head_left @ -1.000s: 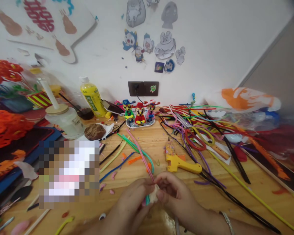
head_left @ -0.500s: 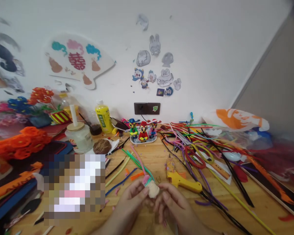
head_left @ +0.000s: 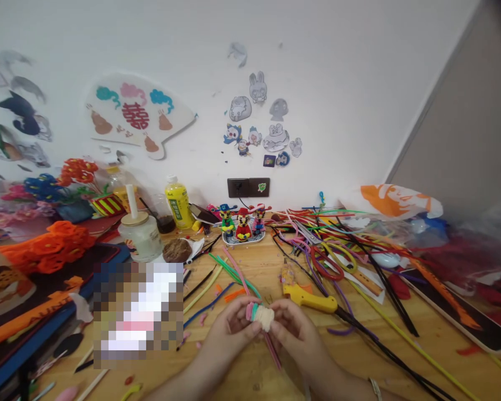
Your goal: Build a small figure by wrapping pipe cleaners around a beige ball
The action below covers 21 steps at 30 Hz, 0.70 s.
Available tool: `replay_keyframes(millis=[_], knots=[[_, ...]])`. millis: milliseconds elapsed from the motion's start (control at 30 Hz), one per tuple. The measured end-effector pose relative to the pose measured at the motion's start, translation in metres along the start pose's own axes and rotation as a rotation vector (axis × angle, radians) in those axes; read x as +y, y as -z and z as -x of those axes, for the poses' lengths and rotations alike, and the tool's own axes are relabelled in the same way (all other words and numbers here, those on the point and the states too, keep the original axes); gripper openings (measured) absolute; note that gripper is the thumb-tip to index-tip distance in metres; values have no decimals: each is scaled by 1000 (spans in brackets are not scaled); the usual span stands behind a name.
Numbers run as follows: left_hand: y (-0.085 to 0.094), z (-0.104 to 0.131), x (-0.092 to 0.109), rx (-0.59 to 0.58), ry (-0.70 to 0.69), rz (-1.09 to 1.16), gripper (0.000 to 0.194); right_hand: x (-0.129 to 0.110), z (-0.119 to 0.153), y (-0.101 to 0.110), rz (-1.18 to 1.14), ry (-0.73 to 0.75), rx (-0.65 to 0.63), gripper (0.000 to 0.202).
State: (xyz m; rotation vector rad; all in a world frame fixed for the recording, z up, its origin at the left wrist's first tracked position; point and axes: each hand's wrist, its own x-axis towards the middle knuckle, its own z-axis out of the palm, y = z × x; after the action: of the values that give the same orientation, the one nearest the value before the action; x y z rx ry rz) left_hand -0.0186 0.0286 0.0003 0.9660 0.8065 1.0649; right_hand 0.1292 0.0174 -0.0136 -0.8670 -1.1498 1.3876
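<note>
Low in the middle of the view, my left hand and my right hand meet around a small cream fuzzy coil wound from pipe cleaner, with pink and green turns on its left side. Both hands pinch it between their fingertips, a little above the wooden table. A pink pipe cleaner tail hangs down from the coil between my hands. A bracelet shows on my right wrist.
A yellow glue gun lies just behind my right hand. A tangle of coloured pipe cleaners covers the right side. Three small figurines, a yellow bottle, a jar and orange pipe-cleaner flowers stand at the back left.
The view has tilted up, so more wall shows. My hands have lifted the coil and turned it; the pink strand that ran away from me now hangs down between my hands.
</note>
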Motion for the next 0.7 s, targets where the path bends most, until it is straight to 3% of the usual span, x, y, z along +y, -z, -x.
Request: replay_keyframes(millis=[267,433,567,700], knots=[[1,1,1,-33,-39,-69,29,-5,0,3,84,25,-77,28],[-2,2,8,-45,41,-8,30,-8,-3,7,52,30,-154,25],[-4,1,9,35,120,83,24,-11,-3,14,318,134,-244,19],[-1,-1,5,-102,242,14,22,-14,-1,20,639,264,-348,16]])
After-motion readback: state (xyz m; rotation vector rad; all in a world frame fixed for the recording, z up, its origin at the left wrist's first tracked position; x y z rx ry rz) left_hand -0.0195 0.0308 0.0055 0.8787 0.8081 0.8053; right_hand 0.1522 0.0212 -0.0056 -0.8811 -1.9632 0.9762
